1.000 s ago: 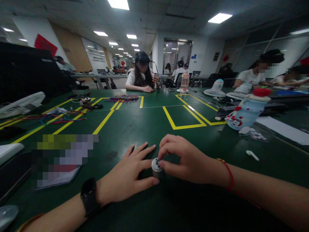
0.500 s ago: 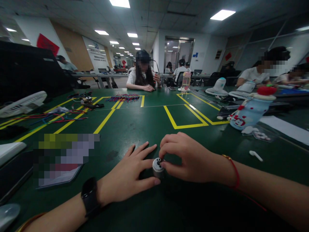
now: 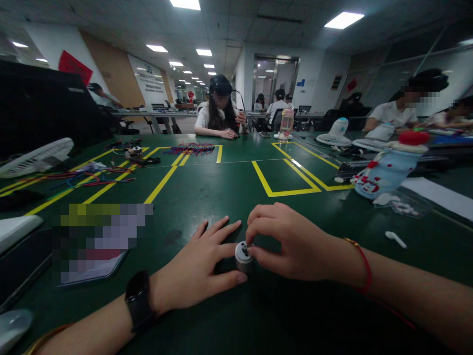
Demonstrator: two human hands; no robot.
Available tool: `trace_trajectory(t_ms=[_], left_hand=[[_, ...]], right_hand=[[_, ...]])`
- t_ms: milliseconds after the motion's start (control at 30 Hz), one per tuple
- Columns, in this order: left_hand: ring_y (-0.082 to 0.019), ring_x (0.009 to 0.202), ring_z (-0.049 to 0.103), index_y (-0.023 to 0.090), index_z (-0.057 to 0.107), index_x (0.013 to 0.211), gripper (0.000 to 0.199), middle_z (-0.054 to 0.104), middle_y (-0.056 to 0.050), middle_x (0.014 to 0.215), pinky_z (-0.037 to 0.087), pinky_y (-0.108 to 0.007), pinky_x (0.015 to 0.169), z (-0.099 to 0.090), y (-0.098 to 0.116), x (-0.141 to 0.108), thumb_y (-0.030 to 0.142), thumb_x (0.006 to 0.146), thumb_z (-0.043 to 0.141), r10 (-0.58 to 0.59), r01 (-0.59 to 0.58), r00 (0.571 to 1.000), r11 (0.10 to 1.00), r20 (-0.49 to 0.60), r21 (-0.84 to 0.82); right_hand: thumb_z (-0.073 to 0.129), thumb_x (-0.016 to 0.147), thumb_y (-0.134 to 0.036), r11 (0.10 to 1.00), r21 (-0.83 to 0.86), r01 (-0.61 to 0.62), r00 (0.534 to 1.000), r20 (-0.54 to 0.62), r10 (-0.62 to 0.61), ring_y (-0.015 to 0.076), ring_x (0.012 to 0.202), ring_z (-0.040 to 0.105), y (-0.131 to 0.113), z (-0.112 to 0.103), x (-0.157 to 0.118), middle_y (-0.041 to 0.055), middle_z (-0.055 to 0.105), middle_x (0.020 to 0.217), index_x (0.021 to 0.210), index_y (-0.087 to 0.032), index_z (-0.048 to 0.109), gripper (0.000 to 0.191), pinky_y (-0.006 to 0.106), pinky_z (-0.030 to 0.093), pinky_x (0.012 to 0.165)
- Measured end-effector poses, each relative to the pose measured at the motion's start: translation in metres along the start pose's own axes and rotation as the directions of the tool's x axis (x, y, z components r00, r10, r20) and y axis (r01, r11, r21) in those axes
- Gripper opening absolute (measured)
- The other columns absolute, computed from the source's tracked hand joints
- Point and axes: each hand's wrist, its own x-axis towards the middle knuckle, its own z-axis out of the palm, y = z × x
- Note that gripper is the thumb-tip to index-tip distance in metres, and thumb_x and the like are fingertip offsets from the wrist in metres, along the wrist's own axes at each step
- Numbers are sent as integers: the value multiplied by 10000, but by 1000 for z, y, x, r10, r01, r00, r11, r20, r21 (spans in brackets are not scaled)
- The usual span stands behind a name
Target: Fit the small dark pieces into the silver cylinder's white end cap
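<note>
A small silvery metal cylinder (image 3: 243, 265) stands upright on the green table between my hands. Its pale round top has dark round parts or holes in it. My left hand (image 3: 195, 264) lies with fingers spread on the table, the index fingertip at the cylinder's left side and the thumb just in front of it. Thumb and index finger of my right hand (image 3: 281, 241) are pinched together over the right edge of the cylinder's top. What they hold, if anything, is too small and covered to make out.
A white earbud (image 3: 396, 239), a blue bottle (image 3: 389, 167) and a small clear bag (image 3: 401, 204) lie to the right. On the left are a blurred-out flat packet (image 3: 99, 246), loose wires (image 3: 96, 177) and a white fan (image 3: 40, 157). Across the table sits a person (image 3: 219, 111).
The whole view has shifted very slightly. Both hands keep their places around the cylinder, the right fingers still pinched at its top.
</note>
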Motion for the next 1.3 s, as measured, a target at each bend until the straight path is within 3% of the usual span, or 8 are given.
trace_trajectory(t_ms=[233,333,400,500,600,933,1133,1300], left_hand=[[-373,1436,139,434,496,1328,468,202,21,1576,99,-696,1086,-2,1,-2,602,891,512,-10,10,1000,1000,17,6],[-374,1437,131,440,507,1317,458,202,26,1577,98,-692,1087,-4,2,-1,603,889,515,-17,17,999,1000,27,-6],[-376,1436,131,447,490,1331,471,197,26,1578,98,-691,1087,-5,2,0,605,888,515,-20,20,999,1000,36,-12],[-372,1438,129,465,450,1356,488,184,31,1580,91,-694,1086,-4,3,1,606,892,506,-24,24,999,1000,43,-10],[-373,1436,136,467,461,1348,475,183,43,1580,87,-692,1089,-2,3,2,596,894,513,-24,24,999,1000,29,-16],[-369,1438,132,467,454,1353,474,190,42,1578,90,-694,1086,-2,5,2,589,898,511,-28,28,999,1000,38,0],[-363,1437,146,421,529,1305,442,208,28,1575,95,-668,1104,0,3,1,587,895,518,-13,13,1000,1000,11,1],[-363,1434,158,422,476,1351,493,212,14,1575,115,-663,1104,3,2,1,582,888,534,-4,4,1000,1000,-1,12]], right_hand=[[580,850,-224,987,152,-51,990,-124,70,135,774,532,23,-2,-3,36,605,883,884,-162,626,84,281,413,719],[571,853,-254,950,168,-262,943,-164,289,128,689,516,63,4,-10,29,600,806,836,-156,644,123,280,407,654],[595,830,-308,877,222,-426,864,-189,467,128,636,502,92,8,-18,23,593,739,808,-146,659,175,276,397,602],[505,884,-379,832,256,-493,812,-207,545,139,640,535,120,12,-29,39,612,740,904,-124,653,295,280,416,585],[506,881,-384,838,245,-487,828,-175,533,140,656,550,127,13,-33,43,630,764,918,-129,666,303,280,430,593],[616,830,-295,898,91,-431,879,-182,441,202,925,549,97,23,-25,66,646,923,861,-176,705,152,392,405,862],[540,909,-330,759,585,-286,944,39,326,148,854,607,35,28,-16,47,661,962,1005,-165,652,222,302,481,771],[648,837,-243,862,499,-85,973,-146,181,144,904,582,0,26,-11,34,623,971,919,-190,677,102,288,466,828]])
